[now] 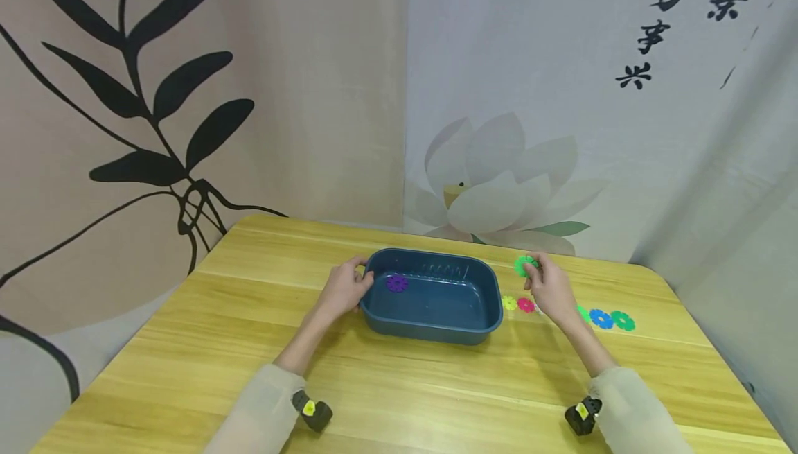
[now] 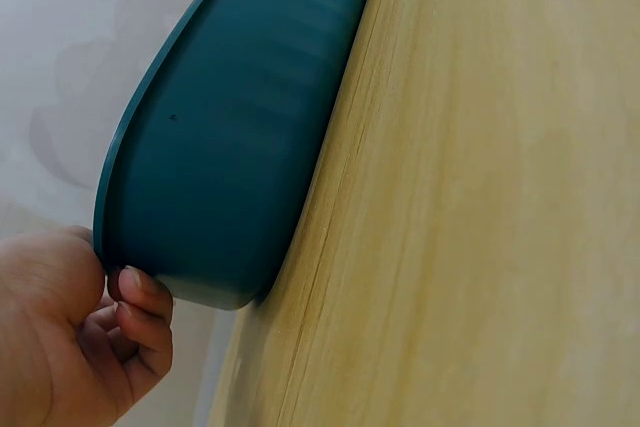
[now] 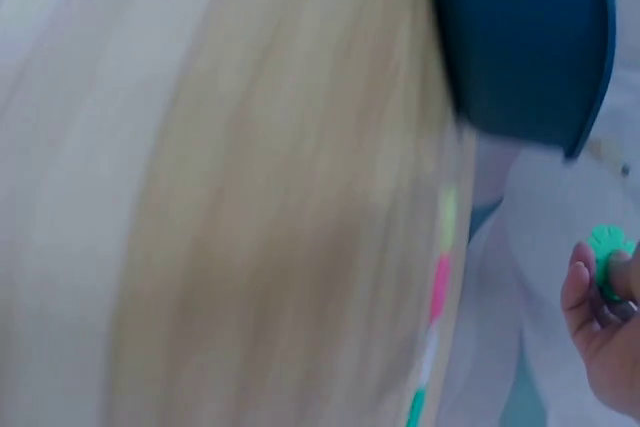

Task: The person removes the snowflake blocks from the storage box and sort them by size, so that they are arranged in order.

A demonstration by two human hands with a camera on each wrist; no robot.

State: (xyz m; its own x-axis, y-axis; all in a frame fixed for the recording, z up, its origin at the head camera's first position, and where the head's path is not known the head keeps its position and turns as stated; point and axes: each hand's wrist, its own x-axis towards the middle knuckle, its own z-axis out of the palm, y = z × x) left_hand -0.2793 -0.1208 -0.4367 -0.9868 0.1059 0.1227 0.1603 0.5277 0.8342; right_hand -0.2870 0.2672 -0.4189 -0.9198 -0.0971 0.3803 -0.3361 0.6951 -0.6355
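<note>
A dark blue plastic basin (image 1: 436, 305) stands on the wooden table, with a purple notched disc (image 1: 396, 283) lying inside near its left end. My left hand (image 1: 344, 286) grips the left end of the rim, thumb over the edge; in the left wrist view the curled fingers (image 2: 147, 292) show under the rim. To the right of the basin, my right hand (image 1: 553, 289) pinches a green notched plastic disc (image 1: 524, 265) above the table. The right wrist view also shows this green disc (image 3: 606, 252) between thumb and fingers.
A row of discs lies right of the basin: yellow (image 1: 509, 302), pink (image 1: 526, 305), a whitish one partly hidden by the right hand, light green (image 1: 584, 313), blue (image 1: 601, 319) and darker green (image 1: 623, 320). A printed curtain (image 1: 324, 128) hangs behind the table (image 1: 249, 322).
</note>
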